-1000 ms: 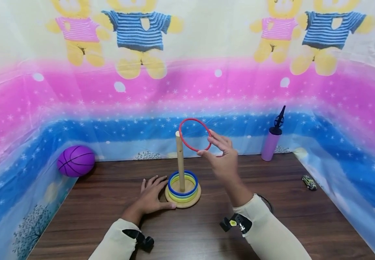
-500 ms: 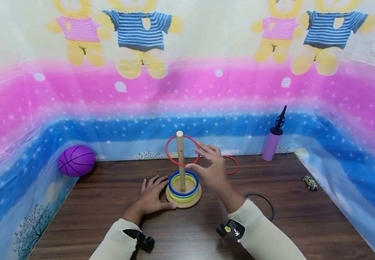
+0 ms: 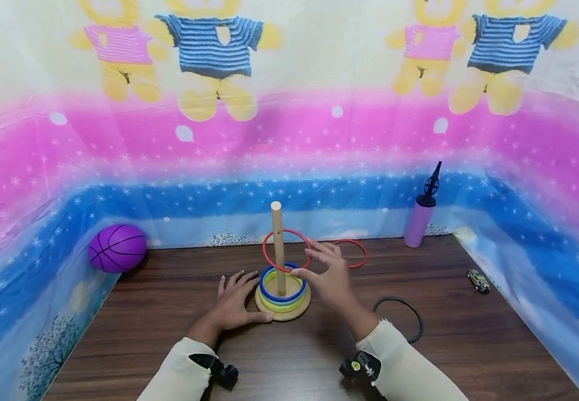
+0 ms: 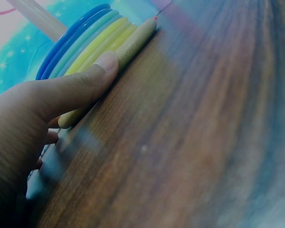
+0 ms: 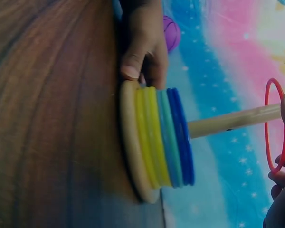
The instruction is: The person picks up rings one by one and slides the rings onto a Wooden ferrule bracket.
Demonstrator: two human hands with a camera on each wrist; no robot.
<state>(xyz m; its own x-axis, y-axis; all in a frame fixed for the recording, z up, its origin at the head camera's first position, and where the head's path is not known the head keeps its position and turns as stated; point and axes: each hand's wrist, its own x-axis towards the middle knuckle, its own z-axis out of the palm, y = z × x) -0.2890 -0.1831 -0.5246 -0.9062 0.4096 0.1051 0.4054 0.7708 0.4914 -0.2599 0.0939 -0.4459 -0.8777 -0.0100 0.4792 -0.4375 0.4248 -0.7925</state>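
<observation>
My right hand (image 3: pixel 333 275) pinches a thin red ring (image 3: pixel 269 262) between thumb and fingers. The ring is around the upright wooden peg (image 3: pixel 278 223), partway down it. In the right wrist view, the peg (image 5: pixel 228 122) passes through the tilted red ring (image 5: pixel 267 137). Blue, teal and yellow rings (image 5: pixel 168 137) lie stacked round the peg's foot on a round wooden base (image 3: pixel 280 316), blue on top. My left hand (image 3: pixel 233 303) rests at the base's left edge, fingers spread. Its thumb (image 4: pixel 80 90) lies along the base's side in the left wrist view.
A second red ring (image 3: pixel 366 257) lies behind the right hand, and a dark ring (image 3: pixel 421 323) lies near the right forearm. A pink hand pump (image 3: pixel 418 225) stands at the back right, with a toy car (image 3: pixel 478 281) at the right edge. A purple ball (image 3: pixel 117 249) sits at the left.
My right hand has brought the red ring left, over the peg's top, and lowered it round the peg. My left hand has stayed at the base.
</observation>
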